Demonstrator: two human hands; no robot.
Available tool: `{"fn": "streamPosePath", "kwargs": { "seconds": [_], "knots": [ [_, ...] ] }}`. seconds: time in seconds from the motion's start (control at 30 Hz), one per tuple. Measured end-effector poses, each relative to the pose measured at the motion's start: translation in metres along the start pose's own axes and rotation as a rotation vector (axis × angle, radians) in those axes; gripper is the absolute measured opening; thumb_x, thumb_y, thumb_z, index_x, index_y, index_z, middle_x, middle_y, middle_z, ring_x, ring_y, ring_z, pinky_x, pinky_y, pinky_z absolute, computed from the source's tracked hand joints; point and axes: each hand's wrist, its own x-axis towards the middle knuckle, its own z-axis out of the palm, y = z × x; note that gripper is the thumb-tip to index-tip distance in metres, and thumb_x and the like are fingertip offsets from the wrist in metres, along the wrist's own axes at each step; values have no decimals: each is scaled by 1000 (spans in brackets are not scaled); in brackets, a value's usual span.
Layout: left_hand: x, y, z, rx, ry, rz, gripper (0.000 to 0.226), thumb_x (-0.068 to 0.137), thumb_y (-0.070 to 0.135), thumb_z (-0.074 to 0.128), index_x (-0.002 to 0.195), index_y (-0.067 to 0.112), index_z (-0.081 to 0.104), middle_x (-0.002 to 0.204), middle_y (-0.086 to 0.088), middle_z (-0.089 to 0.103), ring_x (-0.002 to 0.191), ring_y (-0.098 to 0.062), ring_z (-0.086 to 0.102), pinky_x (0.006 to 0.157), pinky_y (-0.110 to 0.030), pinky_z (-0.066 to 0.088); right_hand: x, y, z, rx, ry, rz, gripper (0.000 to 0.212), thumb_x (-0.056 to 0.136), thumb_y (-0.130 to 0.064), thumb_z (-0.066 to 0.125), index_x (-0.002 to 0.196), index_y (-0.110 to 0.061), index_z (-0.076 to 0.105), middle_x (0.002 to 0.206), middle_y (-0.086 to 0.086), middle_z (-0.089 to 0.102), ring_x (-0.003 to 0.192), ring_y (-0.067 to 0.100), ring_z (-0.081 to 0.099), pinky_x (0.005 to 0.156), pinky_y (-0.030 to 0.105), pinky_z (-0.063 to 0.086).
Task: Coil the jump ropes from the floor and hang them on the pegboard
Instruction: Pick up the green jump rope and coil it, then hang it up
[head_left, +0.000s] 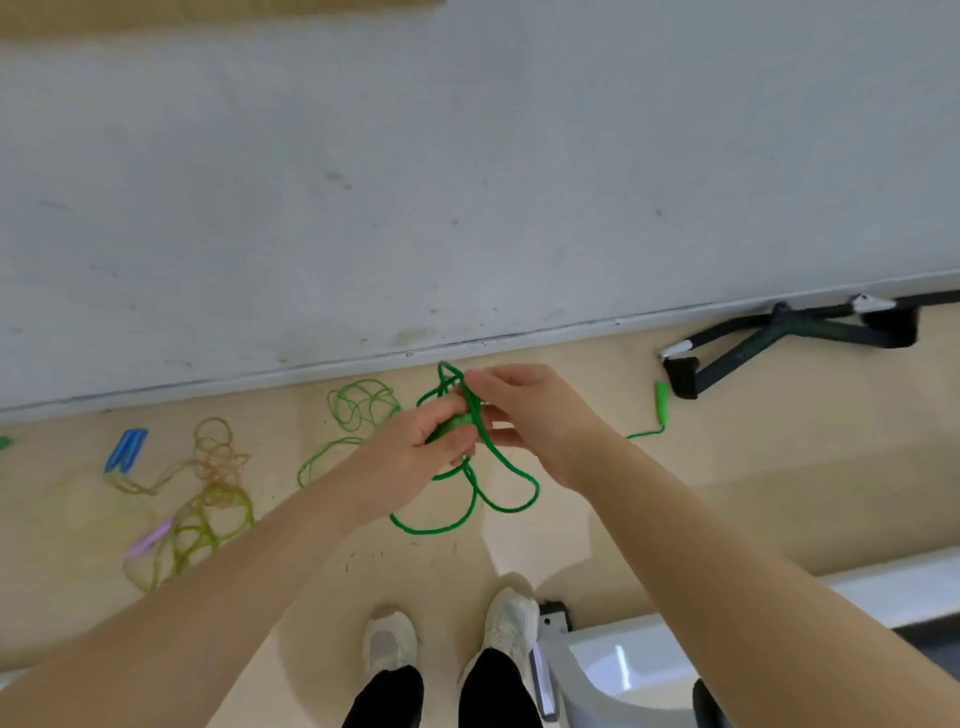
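Note:
I hold a dark green jump rope (470, 512) in front of me above the floor. My left hand (415, 449) grips one green handle (453, 425) together with several loops. My right hand (530, 415) pinches a strand of the rope near the top of the loops. The loops hang down between my hands. The rope's other green handle (661, 402) lies on the floor to the right. A light green rope (358, 410) lies tangled on the floor by the wall. A yellow-orange rope (208, 493) with blue handles (126, 449) lies at the left. The pegboard is not in view.
A grey wall (467, 182) rises just beyond the ropes. A black resistance band with handles (779, 338) lies at the wall's foot on the right. A pink handle (150, 538) lies among the yellow rope. White equipment (623, 670) stands beside my right shoe (506, 623).

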Motion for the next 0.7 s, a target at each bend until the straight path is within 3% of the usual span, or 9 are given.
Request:
{"fn": "streamPosePath", "kwargs": {
  "seconds": [0.07, 0.13, 0.27, 0.37, 0.47, 0.5, 0.57, 0.63, 0.7],
  "knots": [
    [-11, 45, -2, 9, 37, 5, 37, 80, 59, 45, 69, 26, 58, 62, 11, 51, 65, -14, 47, 68, -32, 37, -30, -33, -2, -51, 60, -33, 20, 93, -13, 52, 93, 1, 66, 85, 11, 66, 73, 16, 63, 73, 23, 55],
    [-22, 89, -3, 88, 113, -11, 44, 84, 58, 48, 55, 25, 54, 54, 9, 48, 55, -12, 44, 58, -25, 33, -60, -63, -7, -169, 111, -58, 18, 92, -11, 50, 85, -1, 64, 82, 11, 66, 71, 16, 62, 73, 28, 54],
    [-38, 165, 5, 206, 272, 52, 38, 95, 28, 47, 75, 0, 62, 78, 0, 51, 68, -15, 48, 58, -24, 32, -118, -112, -10, -192, 220, -150, 19, 91, -6, 44, 79, -2, 58, 77, 12, 62, 74, 21, 60, 73, 37, 53],
    [-55, 214, 6, 76, 356, 137, 24, 94, 23, 51, 83, 13, 70, 101, 9, 52, 91, -8, 53, 74, -15, 38, -157, -141, -18, -104, 321, -228, 21, 91, -7, 42, 75, -9, 56, 78, 6, 62, 75, 18, 61, 79, 38, 55],
    [-81, 253, 0, -94, 432, 242, 28, 94, 16, 49, 75, 21, 69, 108, 14, 52, 100, 3, 51, 81, -2, 34, -186, -170, -35, 182, 426, -252, 22, 93, -6, 38, 75, -11, 50, 77, 7, 64, 73, 17, 63, 81, 36, 52],
    [-89, 264, -5, -136, 460, 274, 33, 93, 13, 47, 67, 19, 65, 103, 12, 54, 96, 4, 52, 79, -1, 34, -193, -180, -43, 272, 450, -259, 23, 94, -8, 37, 75, -12, 48, 77, 6, 66, 75, 18, 63, 82, 36, 52],
    [-102, 283, -18, -242, 509, 357, 39, 91, 4, 41, 54, 13, 47, 75, 2, 52, 69, -3, 52, 66, -10, 38, -206, -197, -58, 436, 462, -282, 24, 98, -15, 35, 76, -14, 45, 76, 7, 69, 80, 21, 64, 83, 38, 51],
    [-111, 295, -33, -290, 519, 376, 39, 89, 1, 35, 52, 14, 32, 54, 1, 35, 49, -9, 33, 50, -18, 28, -223, -210, -67, 521, 467, -318, 24, 99, -17, 33, 77, -13, 44, 69, 9, 70, 79, 25, 66, 78, 39, 54],
    [-106, 292, -50, 14, 547, 238, 34, 91, 5, 35, 59, 13, 43, 55, 3, 42, 53, -11, 37, 49, -24, 27, -239, -220, -68, 578, 451, -373, 25, 99, -16, 32, 78, -11, 44, 60, 9, 68, 74, 27, 67, 76, 40, 53]
  ]
}}
